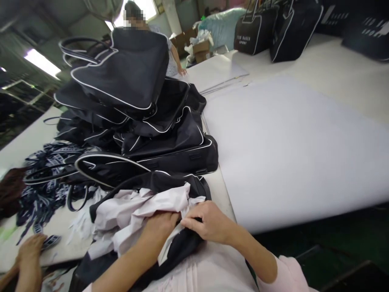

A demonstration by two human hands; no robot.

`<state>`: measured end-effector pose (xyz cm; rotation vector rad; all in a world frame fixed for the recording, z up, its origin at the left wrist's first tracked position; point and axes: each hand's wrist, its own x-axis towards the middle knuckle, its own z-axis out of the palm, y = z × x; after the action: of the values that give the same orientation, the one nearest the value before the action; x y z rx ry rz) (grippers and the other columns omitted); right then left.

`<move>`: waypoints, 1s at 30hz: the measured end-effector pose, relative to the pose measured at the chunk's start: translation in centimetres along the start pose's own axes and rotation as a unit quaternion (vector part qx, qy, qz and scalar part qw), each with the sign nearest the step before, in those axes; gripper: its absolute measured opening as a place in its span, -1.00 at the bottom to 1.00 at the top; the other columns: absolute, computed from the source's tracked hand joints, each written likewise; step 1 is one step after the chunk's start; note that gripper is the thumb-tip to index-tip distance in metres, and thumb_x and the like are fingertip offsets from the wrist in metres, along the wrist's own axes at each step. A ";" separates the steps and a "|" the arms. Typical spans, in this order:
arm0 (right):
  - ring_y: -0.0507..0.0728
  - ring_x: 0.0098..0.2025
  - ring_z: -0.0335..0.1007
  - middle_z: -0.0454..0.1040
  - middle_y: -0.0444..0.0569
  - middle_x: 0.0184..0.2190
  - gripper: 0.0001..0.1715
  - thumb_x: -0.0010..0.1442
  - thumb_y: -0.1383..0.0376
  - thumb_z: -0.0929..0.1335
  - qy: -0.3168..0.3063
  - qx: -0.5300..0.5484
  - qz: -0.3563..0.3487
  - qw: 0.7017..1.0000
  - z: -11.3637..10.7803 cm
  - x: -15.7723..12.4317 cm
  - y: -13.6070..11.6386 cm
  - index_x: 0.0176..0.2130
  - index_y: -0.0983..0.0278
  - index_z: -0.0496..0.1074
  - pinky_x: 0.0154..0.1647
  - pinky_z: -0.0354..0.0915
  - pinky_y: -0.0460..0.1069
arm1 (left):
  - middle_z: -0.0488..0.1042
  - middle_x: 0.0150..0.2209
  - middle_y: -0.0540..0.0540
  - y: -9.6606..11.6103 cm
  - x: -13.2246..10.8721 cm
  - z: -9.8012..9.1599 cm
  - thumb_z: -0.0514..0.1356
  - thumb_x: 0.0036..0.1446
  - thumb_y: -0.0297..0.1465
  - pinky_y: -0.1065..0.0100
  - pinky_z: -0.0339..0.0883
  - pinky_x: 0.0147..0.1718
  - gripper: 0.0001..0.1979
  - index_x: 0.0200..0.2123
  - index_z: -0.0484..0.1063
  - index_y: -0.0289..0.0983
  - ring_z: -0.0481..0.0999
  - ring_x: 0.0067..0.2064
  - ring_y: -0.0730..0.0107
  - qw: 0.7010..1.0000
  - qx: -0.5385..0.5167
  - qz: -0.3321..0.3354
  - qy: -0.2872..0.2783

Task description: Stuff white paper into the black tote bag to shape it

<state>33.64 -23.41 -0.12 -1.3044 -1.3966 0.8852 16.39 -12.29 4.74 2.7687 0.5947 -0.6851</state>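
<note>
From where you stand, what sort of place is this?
Most likely a bag factory or packing workshop: a heap of black bags with white piping on a long work table, crumpled stuffing paper under both hands, and loose straps.

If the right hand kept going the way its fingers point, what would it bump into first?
Probably the left hand. The right hand points leftward, its fingertips already on the crumpled white paper in the black bag, though depth is unclear.

I count one heap of black bags (136,121) mid-table, three more bags (273,28) along the far edge, one white sheet (288,150), one tangle of straps (48,174) left.
</note>
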 end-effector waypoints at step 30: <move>0.17 -0.04 0.40 0.52 0.08 -0.13 -0.75 0.24 0.52 0.26 -0.068 -0.291 0.015 0.954 3.0 7.1 -0.3 -0.16 0.38 0.50 0.00 0.34 0.00 | 0.30 0.04 -0.13 -14.0 7.8 -10.4 0.05 0.11 -0.50 0.34 0.35 -0.05 -0.45 0.20 0.29 -0.20 0.38 -0.02 0.33 0.972 -0.129 0.169 0.096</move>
<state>31.15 -16.18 0.72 -1.7287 -1.8360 0.6046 20.73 5.99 8.23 2.6098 0.2152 -0.2478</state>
